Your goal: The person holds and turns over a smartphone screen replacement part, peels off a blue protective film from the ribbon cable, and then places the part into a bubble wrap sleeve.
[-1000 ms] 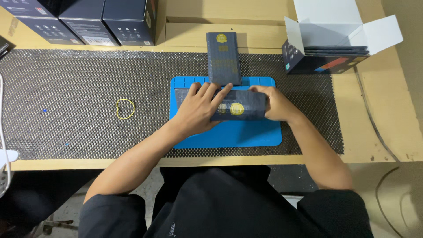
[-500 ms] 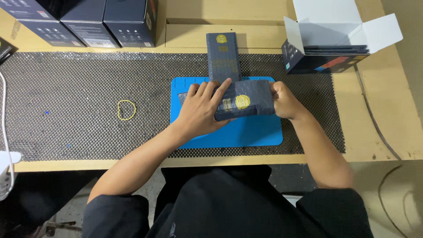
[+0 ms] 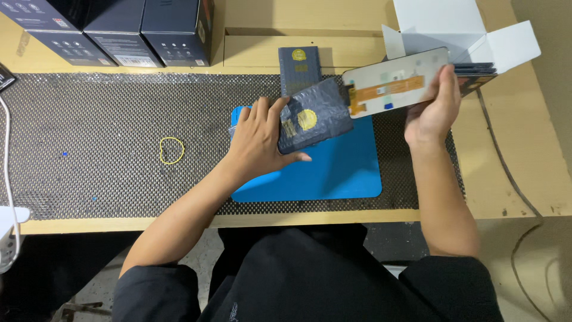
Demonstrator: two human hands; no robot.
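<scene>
My left hand (image 3: 259, 140) grips a dark anti-static bag (image 3: 314, 116) with a round yellow sticker, holding it over the top of the blue mat (image 3: 333, 173). My right hand (image 3: 434, 110) holds a flat phone screen panel (image 3: 396, 82) with an orange flex cable, back side up. The panel is mostly out of the bag's right end and points toward the open box at the right. A second dark bag (image 3: 300, 70) with a yellow sticker lies flat just behind the mat.
An open white-lined box (image 3: 476, 42) holding dark items sits at the back right. Dark boxes (image 3: 113, 30) stand at the back left. A yellow rubber band (image 3: 171, 150) lies on the black mesh mat (image 3: 89, 137). A cable (image 3: 512, 179) runs along the right.
My right hand has drawn the screen panel out of the bag to the right and lifted it toward the open box. My left hand keeps hold of the bag, which is now crumpled and tilted.
</scene>
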